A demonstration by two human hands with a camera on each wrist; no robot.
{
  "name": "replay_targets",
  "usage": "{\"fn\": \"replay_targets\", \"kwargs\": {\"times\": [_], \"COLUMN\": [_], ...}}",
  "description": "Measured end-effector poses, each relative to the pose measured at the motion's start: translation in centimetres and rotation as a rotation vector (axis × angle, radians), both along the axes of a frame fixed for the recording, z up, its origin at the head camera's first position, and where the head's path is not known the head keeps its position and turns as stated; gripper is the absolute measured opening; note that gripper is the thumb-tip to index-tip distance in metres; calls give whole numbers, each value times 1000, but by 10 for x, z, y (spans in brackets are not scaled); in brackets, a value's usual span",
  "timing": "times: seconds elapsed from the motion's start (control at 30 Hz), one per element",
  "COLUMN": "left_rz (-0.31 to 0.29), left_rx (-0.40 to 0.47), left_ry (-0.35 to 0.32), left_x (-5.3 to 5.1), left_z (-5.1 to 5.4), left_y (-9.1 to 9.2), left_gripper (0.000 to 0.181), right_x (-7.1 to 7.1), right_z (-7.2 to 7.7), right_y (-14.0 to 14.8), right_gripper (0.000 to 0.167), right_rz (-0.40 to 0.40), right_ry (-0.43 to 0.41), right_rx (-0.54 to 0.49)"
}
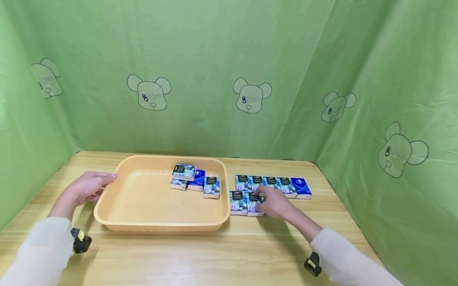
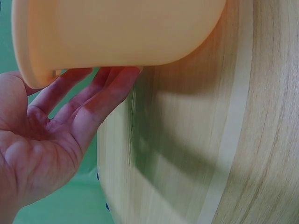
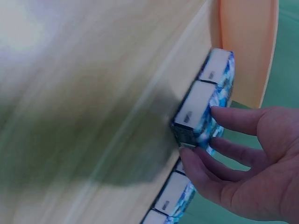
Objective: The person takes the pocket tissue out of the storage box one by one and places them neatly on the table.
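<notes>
Head view: right hand [image 1: 274, 203], fingers bent, touches flowered pack [image 1: 252, 207] on table [image 1: 179, 260]; cannot tell if pinching. Neighbour pack [image 1: 237, 203] abuts its left side; back row [image 1: 270, 182] just behind. Left hand [image 1: 87, 186] grips tray [image 1: 161, 227], right wall separating four inner packs [image 1: 212, 186].

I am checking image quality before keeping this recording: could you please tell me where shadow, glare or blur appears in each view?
Head: mostly sharp, with a soft shadow on the table below the right hand; left wrist: broad shadow on the table near the left hand and tray; right wrist: whitish glare at top left, a large dark shadow, and a blurry table surface.
</notes>
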State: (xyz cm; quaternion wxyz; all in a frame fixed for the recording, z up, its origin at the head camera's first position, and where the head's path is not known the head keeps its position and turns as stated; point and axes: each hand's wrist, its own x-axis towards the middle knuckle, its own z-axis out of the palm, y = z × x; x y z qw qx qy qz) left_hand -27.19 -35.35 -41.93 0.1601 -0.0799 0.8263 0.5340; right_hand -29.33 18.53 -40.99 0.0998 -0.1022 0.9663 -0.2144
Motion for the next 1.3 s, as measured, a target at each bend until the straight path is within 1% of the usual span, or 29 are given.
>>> {"fn": "replay_targets", "kwargs": {"times": [0.17,0.3,0.47,0.57,0.7,0.93,1.07,1.13,1.3], "left_rz": [-2,-2,-6,-7,-11,-7,-10,-11,-10], "left_rx": [6,4,-1,-3,-7,-14,-1,2,2], "left_ry": [-1,-1,6,5,6,0,1,3,5], "left_x": [0,-1,0,0,0,0,1,1,1], "left_z": [0,1,3,2,1,0,0,0,-1], "left_y": [0,1,1,0,0,0,0,0,0], "left_gripper": [74,73,72,72,73,75,74,73,73], "right_x": [-4,-6,-7,-9,-9,-3,0,1,5], "right_z": [6,8,14,19,25,28,30,30,27], "right_y": [-1,-5,-15,-24,-43,-78,-98,-106,-120], "right_gripper": [37,36,34,35,39,44,41,41,44], "right_rz": [8,5,12,18,33,95,131,148,191], "right_ry": [36,61,119,147,181,263,271,253,220], "right_rx": [16,6,29,38,21,-16,-44,-54,-37]}}
